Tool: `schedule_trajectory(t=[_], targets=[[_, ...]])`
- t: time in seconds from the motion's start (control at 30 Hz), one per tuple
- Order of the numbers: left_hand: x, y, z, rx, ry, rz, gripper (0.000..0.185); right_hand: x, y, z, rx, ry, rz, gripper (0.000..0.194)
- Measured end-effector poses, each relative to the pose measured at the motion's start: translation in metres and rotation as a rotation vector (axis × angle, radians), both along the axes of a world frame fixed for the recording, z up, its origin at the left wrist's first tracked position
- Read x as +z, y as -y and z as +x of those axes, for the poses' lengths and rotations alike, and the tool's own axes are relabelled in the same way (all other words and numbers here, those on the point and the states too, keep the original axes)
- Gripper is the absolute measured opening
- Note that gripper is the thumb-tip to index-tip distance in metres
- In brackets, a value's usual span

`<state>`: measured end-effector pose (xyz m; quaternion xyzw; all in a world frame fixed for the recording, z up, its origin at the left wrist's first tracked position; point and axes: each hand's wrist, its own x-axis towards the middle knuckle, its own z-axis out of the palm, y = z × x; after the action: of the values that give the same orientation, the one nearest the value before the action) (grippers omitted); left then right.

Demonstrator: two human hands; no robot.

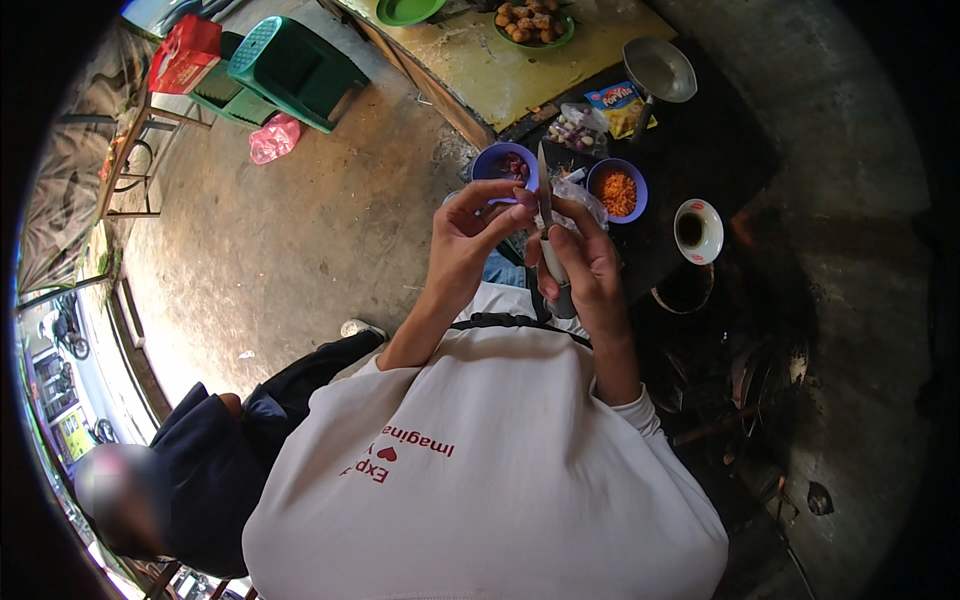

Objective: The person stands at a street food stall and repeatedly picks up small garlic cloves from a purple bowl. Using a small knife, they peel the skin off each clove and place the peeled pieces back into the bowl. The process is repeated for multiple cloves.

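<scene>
My left hand (474, 229) pinches a small purple shallot (526, 199) between thumb and fingertips. In my right hand (579, 259) is a knife (545, 180), its pale handle in my grip and its blade pointing up beside the shallot. Just beyond the left fingertips, a purple bowl (484, 166) holds several reddish-purple shallot pieces (514, 166). Past the knife tip lies a clear plastic bag of shallots or garlic (576, 133). A second purple bowl (641, 196), full of shredded orange food (618, 192), stands right of my right hand. Crumpled clear plastic (585, 206) lies partly behind that hand.
A yellow-topped table (465, 64) bears a green plate of fried balls (529, 26). A saucepan (660, 71), a snack packet (616, 109) and a white bowl of dark liquid (697, 232) stand rightward. Green plastic stools (300, 71) are at left; a person (217, 465) sits behind my left side.
</scene>
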<state>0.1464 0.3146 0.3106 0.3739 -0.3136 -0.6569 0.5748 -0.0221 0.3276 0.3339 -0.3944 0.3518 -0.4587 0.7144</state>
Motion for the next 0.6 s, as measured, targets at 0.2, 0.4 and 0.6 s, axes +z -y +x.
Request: schedule_trajectory(t=[0.2, 0.4, 0.6], targets=[[-0.004, -0.001, -0.002, -0.014, -0.032, -0.001, 0.03, 0.0, -0.003, -0.002, -0.004, 0.052, 0.052, 0.037], [-0.006, 0.002, 0.001, -0.02, -0.095, 0.021, 0.03, -0.013, -0.004, -0.014, -0.065, 0.093, 0.149, 0.037], [-0.008, 0.001, 0.005, 0.002, -0.181, 0.129, 0.029, -0.086, 0.014, -0.064, -0.21, -0.231, 0.142, 0.029]])
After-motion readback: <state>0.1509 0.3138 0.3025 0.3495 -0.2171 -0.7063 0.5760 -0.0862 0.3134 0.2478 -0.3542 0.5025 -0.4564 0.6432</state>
